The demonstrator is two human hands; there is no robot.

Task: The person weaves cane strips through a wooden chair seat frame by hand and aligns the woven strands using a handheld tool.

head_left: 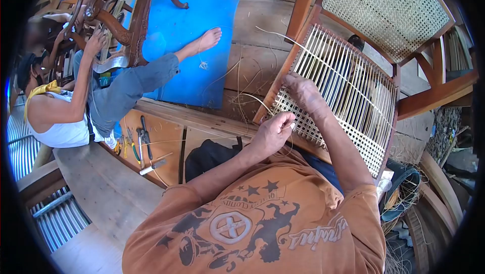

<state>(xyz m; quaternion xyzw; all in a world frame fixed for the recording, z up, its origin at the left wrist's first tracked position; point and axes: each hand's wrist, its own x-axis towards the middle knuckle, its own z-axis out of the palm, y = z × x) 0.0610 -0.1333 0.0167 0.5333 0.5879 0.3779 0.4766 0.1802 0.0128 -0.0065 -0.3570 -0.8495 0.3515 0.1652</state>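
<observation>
A wooden chair seat frame (298, 46) carries pale cane strands (348, 72) strung in rows, with a tighter open weave (348, 145) along the side nearest me. My left hand (275, 133) is closed just off the frame's near corner, pinching a thin cane strand that trails below the fingers. Over the left part of the seat, my right hand (305, 94) bends its fingers down onto the strands beside the rail. Its fingertips are partly hidden, so what they grip cannot be made out. Loose strand ends stick out past the rail.
The chair's woven cane back (386, 8) rises beyond the seat. Pliers (145, 137) and other hand tools lie on boards at left. A blue mat (202, 11) covers the floor, where another person (65, 107) sits by a carved chair (139, 21). Cane scraps (404, 198) pile up at right.
</observation>
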